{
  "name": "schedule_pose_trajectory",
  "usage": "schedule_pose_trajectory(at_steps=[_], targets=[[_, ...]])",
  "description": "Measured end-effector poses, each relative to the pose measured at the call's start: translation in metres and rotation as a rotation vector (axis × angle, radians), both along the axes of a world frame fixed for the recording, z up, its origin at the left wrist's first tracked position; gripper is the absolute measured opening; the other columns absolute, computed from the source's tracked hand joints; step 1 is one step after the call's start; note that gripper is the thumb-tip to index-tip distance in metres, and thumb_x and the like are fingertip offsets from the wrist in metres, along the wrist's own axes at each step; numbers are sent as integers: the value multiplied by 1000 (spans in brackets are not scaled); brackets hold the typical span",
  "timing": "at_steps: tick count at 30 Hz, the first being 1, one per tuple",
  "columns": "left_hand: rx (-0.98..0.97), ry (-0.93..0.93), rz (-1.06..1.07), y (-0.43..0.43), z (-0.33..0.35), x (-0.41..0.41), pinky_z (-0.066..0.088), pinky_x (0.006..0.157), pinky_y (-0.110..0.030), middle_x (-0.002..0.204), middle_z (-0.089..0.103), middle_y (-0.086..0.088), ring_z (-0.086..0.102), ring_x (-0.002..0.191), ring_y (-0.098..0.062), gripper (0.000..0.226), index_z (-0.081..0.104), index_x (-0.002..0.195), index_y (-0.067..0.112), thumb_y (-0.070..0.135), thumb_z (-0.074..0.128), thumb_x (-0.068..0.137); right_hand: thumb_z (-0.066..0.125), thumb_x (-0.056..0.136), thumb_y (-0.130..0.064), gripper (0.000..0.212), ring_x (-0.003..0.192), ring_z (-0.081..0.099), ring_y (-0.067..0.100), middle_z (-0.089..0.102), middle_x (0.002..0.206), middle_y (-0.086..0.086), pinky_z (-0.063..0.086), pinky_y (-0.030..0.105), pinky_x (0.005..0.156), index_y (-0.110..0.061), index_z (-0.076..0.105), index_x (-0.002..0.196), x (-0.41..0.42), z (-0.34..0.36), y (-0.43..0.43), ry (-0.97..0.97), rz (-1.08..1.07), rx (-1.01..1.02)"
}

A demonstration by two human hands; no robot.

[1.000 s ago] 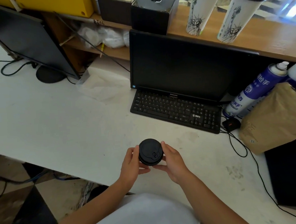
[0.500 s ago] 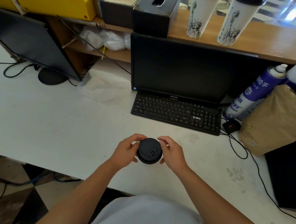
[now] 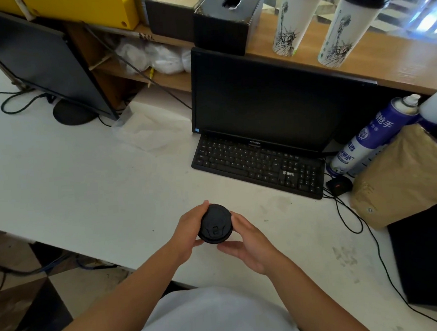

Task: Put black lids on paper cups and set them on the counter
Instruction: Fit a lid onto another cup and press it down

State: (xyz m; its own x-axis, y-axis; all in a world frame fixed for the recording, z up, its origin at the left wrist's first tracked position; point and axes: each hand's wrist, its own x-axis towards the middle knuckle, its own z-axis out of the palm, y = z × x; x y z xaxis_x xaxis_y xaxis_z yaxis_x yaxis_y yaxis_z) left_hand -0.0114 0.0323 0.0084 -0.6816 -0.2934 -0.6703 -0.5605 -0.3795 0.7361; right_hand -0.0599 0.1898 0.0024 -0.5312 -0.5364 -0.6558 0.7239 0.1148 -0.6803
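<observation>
A black lid (image 3: 215,226) sits on top of a paper cup whose body is hidden beneath it, held over the white desk near its front edge. My left hand (image 3: 188,231) wraps its fingers round the left and far side of the lid. My right hand (image 3: 250,242) cups the right side, thumb under the near rim. Two tall white paper cups with black lids, one (image 3: 296,19) and another (image 3: 347,27), stand on the wooden counter (image 3: 410,59) at the back right.
A black monitor (image 3: 267,98) and keyboard (image 3: 258,163) stand behind my hands. A second monitor (image 3: 34,61) is at the left. A blue spray can (image 3: 371,135), a brown paper bag (image 3: 402,174), a mouse (image 3: 338,183) and cables crowd the right. A black tissue box (image 3: 229,19) sits on the counter.
My left hand has slid further round the far side of the lid, and my right thumb has dropped under its near rim. The cup stays in about the same spot.
</observation>
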Motion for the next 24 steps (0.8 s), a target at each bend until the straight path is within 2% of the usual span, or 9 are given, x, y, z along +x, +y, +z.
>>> schedule_pose_trajectory(at_steps=[3, 6, 9, 11, 14, 19, 21, 22, 24], targets=[[1, 52, -78, -4, 5, -2, 59, 87, -53, 115, 71, 0, 66, 109, -22, 29, 72, 110, 30, 44, 74, 85, 45, 107, -38, 35, 117, 69, 31, 59, 142, 0, 52, 44, 107, -30, 59, 138, -2, 3, -4, 6, 54, -28], [30, 69, -185, -15, 11, -3, 60, 83, -55, 115, 72, -10, 69, 107, -30, 32, 73, 109, 22, 31, 82, 80, 63, 99, -36, 38, 111, 71, 27, 61, 140, -3, 54, 41, 103, -36, 59, 137, -13, 12, 2, 137, 204, -11], [125, 72, -293, -30, 19, -4, 60, 80, -55, 118, 71, -14, 68, 109, -35, 38, 71, 115, 17, 31, 80, 81, 86, 79, -29, 73, 116, 62, 13, 54, 142, -16, 54, 36, 100, -52, 51, 139, -28, 17, 13, 496, 484, 216], [199, 51, -365, -36, 25, -6, 60, 79, -51, 119, 71, -13, 67, 111, -34, 42, 69, 120, 16, 35, 75, 82, 89, 65, -40, 88, 129, 48, 10, 53, 139, -19, 50, 41, 105, -56, 45, 140, -34, 20, 13, 729, 636, 386], [252, 72, -370, -33, 27, -9, 60, 77, -47, 121, 70, -14, 68, 110, -34, 45, 66, 125, 15, 41, 68, 88, 88, 62, -38, 86, 124, 52, 7, 55, 134, -17, 57, 35, 93, -44, 47, 138, -35, 26, 8, 731, 589, 377], [187, 60, -176, -18, 5, -10, 60, 74, -41, 119, 70, -9, 70, 104, -31, 36, 68, 119, 20, 47, 57, 97, 89, 65, -33, 78, 105, 62, 7, 56, 124, -12, 59, 30, 80, -37, 45, 129, -37, 28, 7, 642, 472, 423], [41, 10, -100, -14, -13, -4, 61, 75, -43, 117, 70, -7, 71, 100, -30, 34, 68, 114, 20, 46, 51, 100, 89, 67, -30, 77, 102, 61, 6, 55, 123, -10, 57, 25, 75, -35, 44, 129, -41, 31, 11, 650, 468, 476], [-144, -15, -110, -14, -26, 1, 60, 81, -44, 117, 69, -6, 69, 101, -29, 34, 68, 111, 22, 48, 49, 100, 89, 67, -29, 77, 101, 60, 6, 54, 123, -9, 57, 24, 75, -34, 44, 129, -43, 33, 14, 670, 468, 503], [-679, -82, -347, -21, -52, 16, 48, 99, -41, 130, 64, -4, 59, 118, -27, 41, 64, 117, 30, 60, 50, 93, 89, 67, -26, 77, 98, 60, 7, 53, 120, -9, 57, 22, 69, -34, 43, 129, -50, 41, 18, 724, 475, 556]])
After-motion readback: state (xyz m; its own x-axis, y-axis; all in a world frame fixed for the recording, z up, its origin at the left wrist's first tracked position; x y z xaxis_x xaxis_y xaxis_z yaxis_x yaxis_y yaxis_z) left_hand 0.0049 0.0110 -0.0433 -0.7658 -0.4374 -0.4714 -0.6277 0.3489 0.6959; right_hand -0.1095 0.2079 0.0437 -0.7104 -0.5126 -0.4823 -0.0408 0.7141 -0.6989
